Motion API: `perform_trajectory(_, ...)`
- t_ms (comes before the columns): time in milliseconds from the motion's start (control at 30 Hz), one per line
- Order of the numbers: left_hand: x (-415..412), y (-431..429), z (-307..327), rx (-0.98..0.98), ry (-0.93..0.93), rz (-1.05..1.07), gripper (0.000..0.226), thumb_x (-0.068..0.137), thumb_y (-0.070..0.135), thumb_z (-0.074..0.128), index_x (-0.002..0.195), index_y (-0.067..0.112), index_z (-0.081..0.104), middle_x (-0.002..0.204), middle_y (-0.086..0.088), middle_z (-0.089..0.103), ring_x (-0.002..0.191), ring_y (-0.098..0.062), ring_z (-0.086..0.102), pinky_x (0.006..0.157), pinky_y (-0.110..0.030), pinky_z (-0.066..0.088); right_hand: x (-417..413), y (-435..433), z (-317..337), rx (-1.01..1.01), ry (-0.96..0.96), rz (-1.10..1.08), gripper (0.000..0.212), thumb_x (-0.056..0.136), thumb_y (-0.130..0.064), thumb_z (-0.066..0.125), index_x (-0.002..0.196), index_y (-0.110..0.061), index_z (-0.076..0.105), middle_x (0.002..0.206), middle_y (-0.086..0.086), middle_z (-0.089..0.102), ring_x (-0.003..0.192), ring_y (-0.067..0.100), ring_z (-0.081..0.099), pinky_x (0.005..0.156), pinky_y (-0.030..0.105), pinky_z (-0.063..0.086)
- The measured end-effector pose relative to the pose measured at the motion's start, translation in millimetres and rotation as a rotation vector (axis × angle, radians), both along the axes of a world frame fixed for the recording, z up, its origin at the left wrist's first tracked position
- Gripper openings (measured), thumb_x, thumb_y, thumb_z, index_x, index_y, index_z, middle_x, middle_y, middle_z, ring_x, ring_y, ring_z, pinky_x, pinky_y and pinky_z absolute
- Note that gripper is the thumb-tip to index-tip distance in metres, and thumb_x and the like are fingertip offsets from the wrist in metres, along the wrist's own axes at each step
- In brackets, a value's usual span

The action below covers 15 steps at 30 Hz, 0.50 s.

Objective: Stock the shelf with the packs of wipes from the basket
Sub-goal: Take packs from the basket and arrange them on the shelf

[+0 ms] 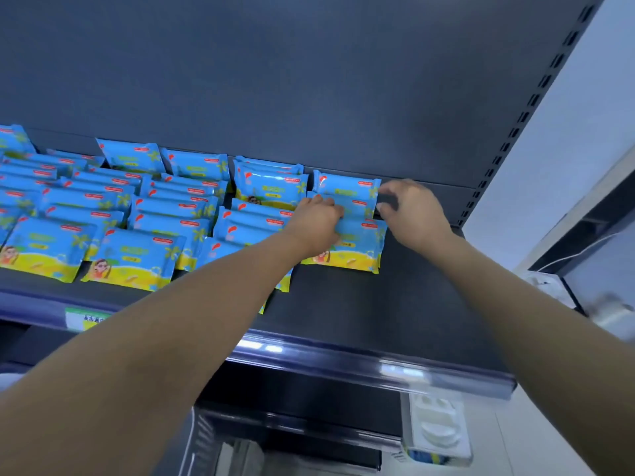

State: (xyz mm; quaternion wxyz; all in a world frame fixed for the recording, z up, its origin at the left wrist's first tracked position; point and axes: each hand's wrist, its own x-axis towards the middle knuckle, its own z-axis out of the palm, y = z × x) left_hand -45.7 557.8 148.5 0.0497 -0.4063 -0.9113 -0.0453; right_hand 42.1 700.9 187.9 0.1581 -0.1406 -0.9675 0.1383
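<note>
I am looking up at a dark grey back panel (309, 80) that fills the top of the view, with a slotted upright (536, 94) running along its right side. Below it a dark shelf (412, 304) stretches across, edged at the front by a glossy price rail (343, 359). The left and centre of the shelf are covered with packs of wipes (165, 207), blue with yellow bottoms, leaning back in overlapping rows. The right end of the shelf is bare. Both bare forearms reach up from the bottom corners and meet at the rightmost column, which holds three packs. These are a front pack (360, 250), a middle pack (359, 209) and a back pack (345, 184) close to the panel. The left hand (316, 225) lies over the left side of this column, its fingers curled over the top edge of the middle pack and gripping it. The right hand (412, 211) sits just beside the column's right end, fingers bent, fingertips against the middle pack's right edge. I cannot tell whether it grips the pack or only touches it. A small green label (86, 319) sits in the rail at lower left.
</note>
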Motion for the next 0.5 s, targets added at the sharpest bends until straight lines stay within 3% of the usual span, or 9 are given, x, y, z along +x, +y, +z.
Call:
perform_trajectory(233,13.7,-11.2,-4.4,0.103,0.040,-0.039,0.047,0.087,0.020,0.056,0.131,0.010,0.042,0.125,-0.009,0.045,0.119,-0.028,0.040,0.101,-0.033,0.026,13.4,-20.8,9.0,0.175,0.005,-0.016,0.037,0.093,-0.025,0.051,0.127,-0.012,0.052,0.128,0.009,0.053,0.119,0.029,0.046,0.095,0.039,0.036)
perform_trajectory(500,38.8,-110.4,66.5,0.511,0.300,-0.085,0.039,0.075,0.015,0.064,0.112,0.001,0.058,0.109,-0.017,0.057,0.101,-0.037,0.054,0.091,-0.031,0.026,18.7,-110.7,50.7,0.297,0.166,0.061,0.043,0.093,-0.027,0.052,0.132,-0.010,0.046,0.136,0.008,0.045,0.126,0.029,0.039,0.101,0.039,0.028)
